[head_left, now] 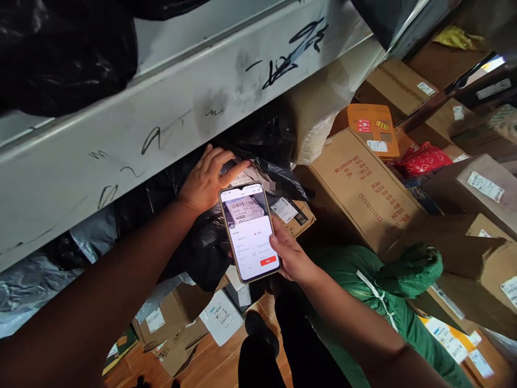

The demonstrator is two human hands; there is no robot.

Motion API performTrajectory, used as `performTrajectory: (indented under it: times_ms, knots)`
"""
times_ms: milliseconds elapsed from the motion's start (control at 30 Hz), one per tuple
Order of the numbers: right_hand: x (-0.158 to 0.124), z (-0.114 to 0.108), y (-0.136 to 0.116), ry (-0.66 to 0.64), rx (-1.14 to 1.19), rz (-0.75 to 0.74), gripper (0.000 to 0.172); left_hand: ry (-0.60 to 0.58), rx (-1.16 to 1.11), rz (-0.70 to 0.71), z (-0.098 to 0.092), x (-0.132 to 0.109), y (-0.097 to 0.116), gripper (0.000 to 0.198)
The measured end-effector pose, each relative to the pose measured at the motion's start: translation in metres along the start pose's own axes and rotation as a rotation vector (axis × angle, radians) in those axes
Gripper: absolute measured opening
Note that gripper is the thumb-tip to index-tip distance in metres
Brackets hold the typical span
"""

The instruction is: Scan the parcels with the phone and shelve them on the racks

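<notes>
My right hand (291,250) is wrapped round a smartphone (251,237), whose screen faces me. The screen shows a camera picture of a barcode label above a white panel with a red button. My left hand (210,180) lies on a black plastic parcel (189,231) just below the shelf edge, fingers spread. Beside its fingertips is a white barcode label (242,177), partly covered by the top of the phone. Right of the phone, a small carton (305,215) with a white label sits under the black plastic.
A white shelf beam (177,118) with black scribbles crosses above my hands. Large cartons (363,188) and an orange envelope (374,129) lie at the right. A tied green sack (363,269) stands near my right forearm. Several parcels lie on the wooden floor (226,355).
</notes>
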State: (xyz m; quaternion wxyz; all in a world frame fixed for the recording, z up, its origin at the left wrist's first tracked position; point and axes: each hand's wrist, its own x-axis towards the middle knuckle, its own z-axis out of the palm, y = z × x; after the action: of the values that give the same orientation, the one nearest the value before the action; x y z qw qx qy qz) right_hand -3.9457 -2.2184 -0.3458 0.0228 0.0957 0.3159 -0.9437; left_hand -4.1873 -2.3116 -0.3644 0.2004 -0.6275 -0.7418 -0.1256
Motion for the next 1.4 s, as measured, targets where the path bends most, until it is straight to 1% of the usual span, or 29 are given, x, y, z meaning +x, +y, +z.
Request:
performTrajectory:
  times_ms: [100, 200, 333, 467, 667, 867, 933, 1033, 1067, 1167, 1200, 1233, 1400]
  knots:
    - [0.000, 0.000, -0.002, -0.010, 0.006, -0.011, 0.051, 0.004, 0.018, 0.015, 0.000, 0.000, 0.000, 0.052]
    - [-0.001, -0.001, -0.001, -0.005, 0.003, -0.009, 0.050, -0.010, -0.008, 0.000, 0.000, 0.000, 0.001, 0.052]
    - [-0.001, -0.002, 0.000, 0.037, -0.017, 0.007, 0.055, -0.026, -0.018, -0.019, 0.000, 0.001, 0.002, 0.051]
    - [-0.002, -0.002, -0.002, 0.040, -0.011, 0.008, 0.056, -0.034, 0.025, -0.007, 0.000, 0.000, 0.001, 0.053]
    - [-0.002, -0.002, -0.002, 0.001, 0.012, -0.015, 0.050, -0.012, 0.043, 0.008, 0.001, 0.000, 0.000, 0.052]
    - [-0.001, -0.002, -0.002, 0.019, -0.010, -0.004, 0.056, 0.004, -0.014, 0.017, 0.002, -0.001, -0.001, 0.049]
    - [-0.001, -0.001, -0.003, -0.002, 0.006, -0.016, 0.053, -0.003, -0.023, 0.008, 0.003, -0.002, -0.002, 0.049]
    - [-0.002, 0.000, -0.005, -0.048, 0.040, -0.018, 0.049, -0.018, 0.025, 0.003, 0.005, -0.003, -0.004, 0.051]
    - [-0.003, 0.000, -0.006, -0.063, 0.044, -0.011, 0.051, -0.020, 0.042, 0.007, 0.005, -0.003, -0.004, 0.051]
    - [-0.006, -0.003, -0.008, -0.120, 0.025, 0.023, 0.073, 0.001, 0.055, 0.029, 0.007, -0.003, -0.004, 0.053]
    - [-0.007, -0.004, -0.008, -0.136, 0.013, 0.036, 0.079, 0.010, 0.054, 0.034, 0.007, -0.003, -0.004, 0.053]
    - [-0.009, -0.006, -0.008, -0.146, 0.001, 0.046, 0.081, 0.018, 0.055, 0.035, 0.006, -0.003, -0.004, 0.054]
    - [-0.011, -0.010, -0.008, -0.149, -0.019, 0.042, 0.072, 0.041, 0.041, 0.049, 0.007, -0.002, -0.003, 0.056]
